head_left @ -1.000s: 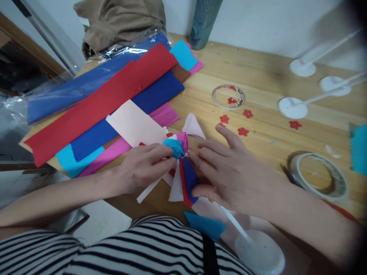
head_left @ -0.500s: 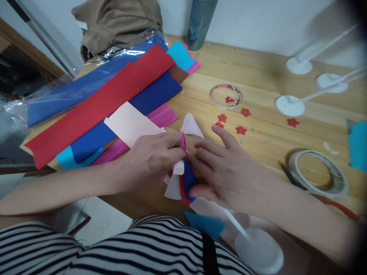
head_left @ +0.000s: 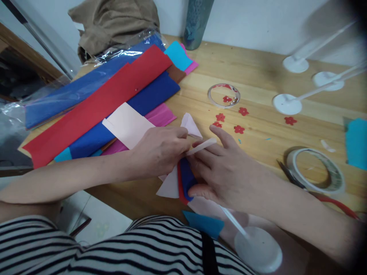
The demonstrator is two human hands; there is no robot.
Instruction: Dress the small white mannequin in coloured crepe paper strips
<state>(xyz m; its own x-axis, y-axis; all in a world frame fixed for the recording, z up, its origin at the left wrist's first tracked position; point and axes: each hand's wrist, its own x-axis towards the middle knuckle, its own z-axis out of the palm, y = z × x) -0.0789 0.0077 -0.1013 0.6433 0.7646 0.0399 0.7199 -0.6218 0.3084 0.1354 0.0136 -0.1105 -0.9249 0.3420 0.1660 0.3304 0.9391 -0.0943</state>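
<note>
looks down on a light wood tabletop (head_left: 252, 72) set against a white wall (head_left: 252, 28) — scattered with red paper flowers (head_left: 239, 129), with pale floor tiles (head_left: 107, 219) below. has the paper bundle (head_left: 187, 179) between both hands near the front edge, flaring downward in dark blue, red and pale pink, hidden at the top. pinches a narrow whitish strip (head_left: 202, 146) in the left hand (head_left: 163, 151); spreads the right hand (head_left: 220, 168), thumb against the blue — can't tell how firmly.
</note>
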